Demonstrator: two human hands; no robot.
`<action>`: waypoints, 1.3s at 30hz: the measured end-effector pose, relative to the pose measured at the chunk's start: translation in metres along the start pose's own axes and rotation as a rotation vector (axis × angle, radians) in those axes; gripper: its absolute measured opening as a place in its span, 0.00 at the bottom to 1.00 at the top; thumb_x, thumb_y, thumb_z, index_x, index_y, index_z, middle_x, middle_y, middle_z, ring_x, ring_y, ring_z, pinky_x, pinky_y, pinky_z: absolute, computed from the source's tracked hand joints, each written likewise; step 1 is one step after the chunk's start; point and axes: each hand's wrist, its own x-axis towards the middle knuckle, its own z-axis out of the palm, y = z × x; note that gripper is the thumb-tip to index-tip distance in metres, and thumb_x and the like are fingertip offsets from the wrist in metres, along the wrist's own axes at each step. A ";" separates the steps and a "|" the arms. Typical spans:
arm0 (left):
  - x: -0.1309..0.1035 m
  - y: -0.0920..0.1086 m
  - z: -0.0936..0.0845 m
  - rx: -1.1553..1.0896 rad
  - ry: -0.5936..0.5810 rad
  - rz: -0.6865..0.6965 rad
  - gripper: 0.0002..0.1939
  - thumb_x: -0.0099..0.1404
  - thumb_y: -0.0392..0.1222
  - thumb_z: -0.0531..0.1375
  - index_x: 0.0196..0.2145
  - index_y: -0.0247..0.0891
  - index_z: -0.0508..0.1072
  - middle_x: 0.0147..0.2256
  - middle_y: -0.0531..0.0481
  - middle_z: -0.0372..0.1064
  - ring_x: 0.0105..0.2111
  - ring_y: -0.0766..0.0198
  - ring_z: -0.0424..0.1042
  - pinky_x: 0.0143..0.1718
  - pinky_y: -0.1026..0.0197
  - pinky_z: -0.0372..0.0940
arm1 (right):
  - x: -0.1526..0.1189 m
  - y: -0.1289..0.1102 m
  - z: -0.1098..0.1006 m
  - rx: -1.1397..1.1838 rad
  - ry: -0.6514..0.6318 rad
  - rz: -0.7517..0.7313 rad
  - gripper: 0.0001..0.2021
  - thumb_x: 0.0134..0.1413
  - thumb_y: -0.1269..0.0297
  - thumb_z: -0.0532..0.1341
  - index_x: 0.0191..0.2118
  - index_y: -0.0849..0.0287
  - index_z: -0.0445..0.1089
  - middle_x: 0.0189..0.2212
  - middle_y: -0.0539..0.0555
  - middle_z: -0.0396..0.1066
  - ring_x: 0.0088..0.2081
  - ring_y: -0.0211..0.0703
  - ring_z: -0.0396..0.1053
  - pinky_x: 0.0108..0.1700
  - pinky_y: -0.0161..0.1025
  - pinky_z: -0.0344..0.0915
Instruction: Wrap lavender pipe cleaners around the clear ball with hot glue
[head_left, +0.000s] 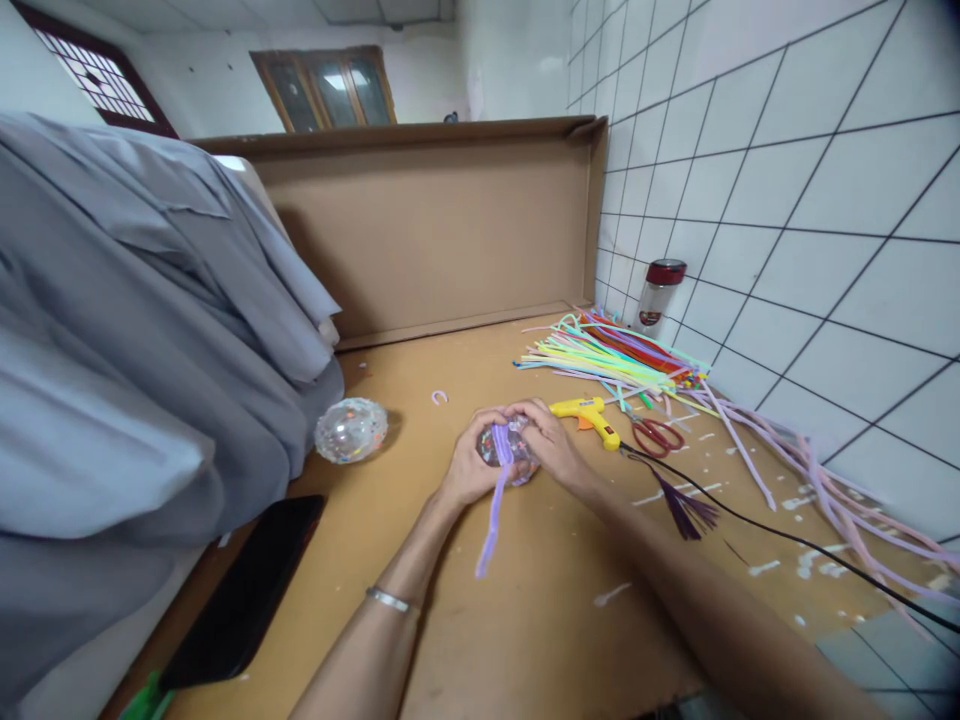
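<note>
Holding a clear ball [526, 470] at frame centre, curling the left grip [469, 462] round its left side and hiding much of it. Bending the right grip [551, 442] over the upper right; cannot tell whether pinching or merely touching. Draping a purple strip [492, 525] down the front. Cut off at lower left: green item [146, 700], too little showing to identify.

Left hand [471, 462] and right hand [547, 442] have got 1 speckled ball [527, 470], purple fuzzy strip [491, 530] dangling off it. Glue gun [592, 416], scissors [658, 437] and pipe cleaners [600, 358] sit off right, another clear ball [351, 430] over left.
</note>
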 end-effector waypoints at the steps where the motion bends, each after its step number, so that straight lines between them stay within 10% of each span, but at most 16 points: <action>1: 0.000 -0.001 0.000 -0.004 -0.002 -0.003 0.29 0.42 0.46 0.72 0.41 0.39 0.66 0.48 0.45 0.65 0.51 0.54 0.67 0.55 0.51 0.60 | 0.000 0.000 -0.001 -0.010 -0.008 0.003 0.15 0.46 0.74 0.50 0.38 0.56 0.69 0.39 0.53 0.68 0.45 0.43 0.66 0.50 0.43 0.62; 11: -0.001 -0.006 0.003 0.006 0.031 -0.050 0.42 0.39 0.45 0.72 0.50 0.40 0.60 0.50 0.45 0.65 0.51 0.55 0.68 0.55 0.53 0.62 | -0.003 -0.003 -0.002 -0.011 0.000 -0.001 0.15 0.45 0.73 0.50 0.37 0.56 0.70 0.39 0.53 0.67 0.44 0.44 0.66 0.49 0.43 0.62; 24: 0.001 0.006 0.002 0.027 0.019 -0.064 0.32 0.41 0.41 0.71 0.45 0.39 0.67 0.49 0.45 0.67 0.50 0.55 0.69 0.55 0.53 0.62 | -0.013 -0.005 0.001 0.084 0.065 0.127 0.10 0.53 0.66 0.53 0.43 0.53 0.61 0.42 0.52 0.68 0.45 0.44 0.67 0.48 0.43 0.64; 39: 0.003 0.009 0.004 0.108 0.009 0.015 0.29 0.41 0.34 0.68 0.43 0.40 0.69 0.45 0.46 0.68 0.49 0.53 0.69 0.54 0.53 0.63 | -0.026 -0.022 0.004 -0.482 0.178 -0.421 0.06 0.56 0.70 0.55 0.37 0.54 0.68 0.35 0.55 0.70 0.38 0.47 0.66 0.41 0.46 0.60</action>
